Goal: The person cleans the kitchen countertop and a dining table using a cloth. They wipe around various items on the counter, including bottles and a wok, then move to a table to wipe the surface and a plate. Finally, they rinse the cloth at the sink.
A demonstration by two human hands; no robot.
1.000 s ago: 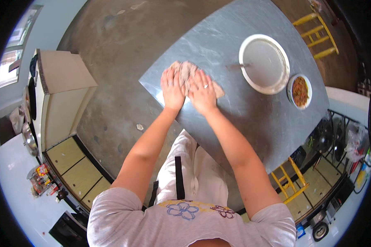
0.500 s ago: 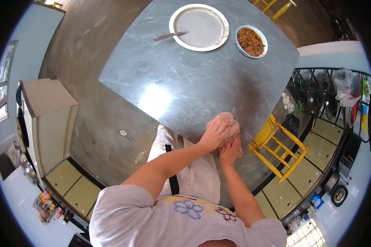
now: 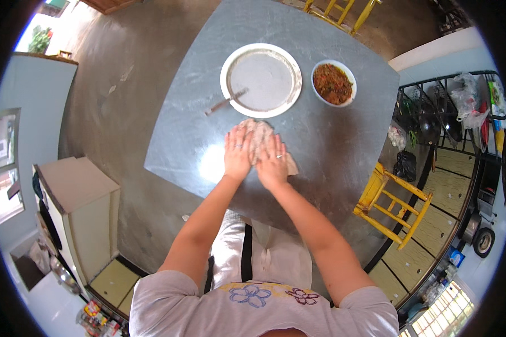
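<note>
A crumpled beige-pink cloth lies on the grey tabletop, just on the near side of a large white-rimmed round plate. My left hand presses on its left part, fingers stretched forward and flat. Beside it my right hand rests on the right part, its fingers also extended, with a corner of cloth showing past the palm. A ring shows on each hand. The plate has pale powdery residue inside, and a knife or spoon handle leans over its left rim.
A bowl of reddish-brown food stands right of the plate. A yellow wooden chair is at the table's right, another yellow chair beyond the far edge. A white cabinet stands to the left, a black rack with pans to the right.
Both hands have pushed the cloth from the table's near edge forward and left, close to the plate. My arms are now more extended and my hands more spread out.
</note>
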